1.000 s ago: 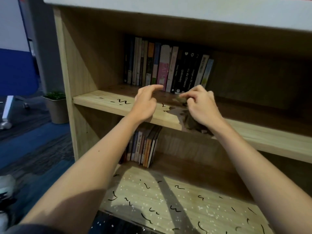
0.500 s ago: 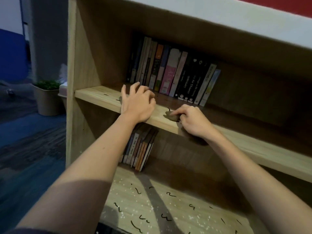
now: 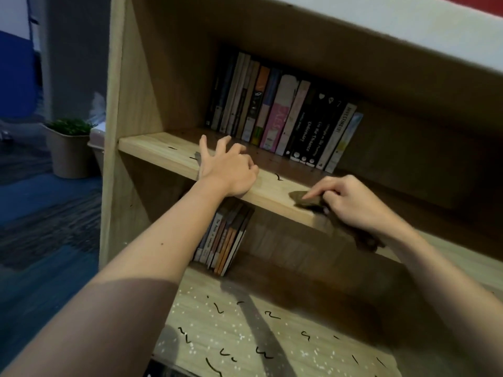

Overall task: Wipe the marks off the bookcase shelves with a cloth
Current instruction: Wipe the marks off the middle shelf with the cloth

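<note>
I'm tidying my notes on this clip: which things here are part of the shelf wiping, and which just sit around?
In the job: cloth, gripped by the right hand; middle shelf, with the left hand on it; marked bottom shelf.
Just there: upper books; lower books; potted plant.

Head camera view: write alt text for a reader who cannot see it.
A person's right hand holds a brown cloth against a wooden bookcase shelf; the left hand rests spread on its front edge. Black squiggles mark this shelf and the lower shelf.
</note>
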### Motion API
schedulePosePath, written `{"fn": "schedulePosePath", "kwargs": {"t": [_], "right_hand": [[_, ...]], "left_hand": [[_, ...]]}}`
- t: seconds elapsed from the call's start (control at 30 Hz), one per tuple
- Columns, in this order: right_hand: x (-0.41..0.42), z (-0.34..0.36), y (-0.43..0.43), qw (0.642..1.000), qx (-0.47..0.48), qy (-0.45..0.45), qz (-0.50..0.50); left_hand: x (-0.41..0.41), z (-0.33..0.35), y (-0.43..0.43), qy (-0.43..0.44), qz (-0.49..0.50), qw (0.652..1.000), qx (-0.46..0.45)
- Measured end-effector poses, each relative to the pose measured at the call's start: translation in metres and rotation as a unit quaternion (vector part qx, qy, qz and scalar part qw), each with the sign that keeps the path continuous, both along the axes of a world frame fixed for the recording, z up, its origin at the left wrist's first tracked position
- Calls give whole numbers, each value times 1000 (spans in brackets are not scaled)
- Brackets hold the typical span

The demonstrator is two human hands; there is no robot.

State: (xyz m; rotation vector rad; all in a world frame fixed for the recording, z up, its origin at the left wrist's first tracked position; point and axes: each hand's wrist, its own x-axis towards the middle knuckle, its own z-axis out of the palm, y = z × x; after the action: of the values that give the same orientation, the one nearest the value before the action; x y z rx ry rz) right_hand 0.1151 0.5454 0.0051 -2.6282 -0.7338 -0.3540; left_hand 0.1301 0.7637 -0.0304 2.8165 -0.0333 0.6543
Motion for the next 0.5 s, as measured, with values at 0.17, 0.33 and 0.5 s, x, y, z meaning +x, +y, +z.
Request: {"fn": "schedulePosePath", "kwargs": {"t": [0.17,0.33,0.5], "right_hand": [[80,9,26,987,-84,83,-112],[69,-4,51,997,-72,11,-1],[44,-1,20,997,-29,-2,72]], "left_hand": [[-2,-1,-3,4,3,1000,12],[2,-2,-4,7,1,1000,13],[5,0,-4,-8,5,1000,16]]}}
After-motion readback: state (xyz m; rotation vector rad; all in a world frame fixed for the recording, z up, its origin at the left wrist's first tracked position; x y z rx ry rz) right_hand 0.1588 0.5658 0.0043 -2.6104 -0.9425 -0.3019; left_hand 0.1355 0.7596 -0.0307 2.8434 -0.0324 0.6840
